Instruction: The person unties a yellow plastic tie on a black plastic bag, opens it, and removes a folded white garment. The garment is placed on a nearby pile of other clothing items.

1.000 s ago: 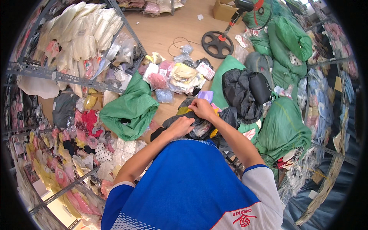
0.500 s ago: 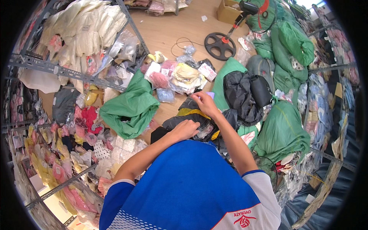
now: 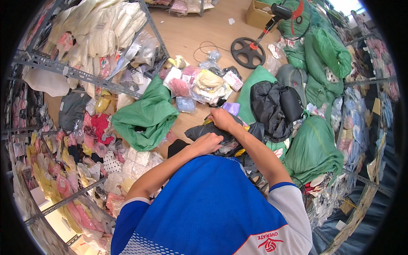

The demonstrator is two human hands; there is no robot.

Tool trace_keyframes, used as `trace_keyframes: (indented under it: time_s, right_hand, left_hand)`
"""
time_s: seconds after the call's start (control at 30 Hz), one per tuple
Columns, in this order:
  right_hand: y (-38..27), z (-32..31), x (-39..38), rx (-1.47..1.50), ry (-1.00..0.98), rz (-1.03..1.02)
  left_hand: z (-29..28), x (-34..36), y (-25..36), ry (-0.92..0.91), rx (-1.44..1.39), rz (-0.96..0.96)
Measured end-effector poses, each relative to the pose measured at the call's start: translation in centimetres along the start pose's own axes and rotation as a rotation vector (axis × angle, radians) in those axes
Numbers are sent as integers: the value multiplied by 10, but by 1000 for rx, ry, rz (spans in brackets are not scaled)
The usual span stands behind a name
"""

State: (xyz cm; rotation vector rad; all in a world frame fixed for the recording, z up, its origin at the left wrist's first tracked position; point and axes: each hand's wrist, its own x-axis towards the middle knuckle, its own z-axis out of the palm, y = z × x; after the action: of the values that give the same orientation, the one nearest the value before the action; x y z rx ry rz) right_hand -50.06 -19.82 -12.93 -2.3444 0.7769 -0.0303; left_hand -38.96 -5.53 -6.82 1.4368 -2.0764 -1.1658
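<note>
In front of my body lies a dark grey-black bundle (image 3: 198, 131), apparently fabric or a bag, with yellow patches and some clear plastic showing. My right hand (image 3: 222, 118) is closed at the bundle's far side, its fingertips partly hidden. My left hand (image 3: 208, 143) rests on the near side with fingers bent and pressed together on the material. A small purple packet (image 3: 231, 108) lies just beyond my right hand. To the right of it sits a black bag (image 3: 270, 106).
A green sack (image 3: 146, 117) lies open at left, another green sack (image 3: 314, 144) at right. Packaged clothes (image 3: 208, 85) are piled ahead. A fan stand with a round black base (image 3: 248, 52) stands farther off. Metal shelving (image 3: 80, 73) with wrapped garments flanks me.
My right hand has come down slightly nearer and closed on the bundle. Dark material now covers most of the yellow strip seen before. My left hand stays nearly in place.
</note>
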Motion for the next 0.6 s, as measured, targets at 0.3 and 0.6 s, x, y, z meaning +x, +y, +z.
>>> trace_keyframes:
  time_s: [0.3, 0.6]
  right_hand:
    - [35, 10, 5, 174, 81, 250]
    - [41, -37, -38, 415, 224, 297]
  left_hand:
    - [-5, 0, 3, 2, -34, 10]
    - [2, -10, 19, 169, 127, -137]
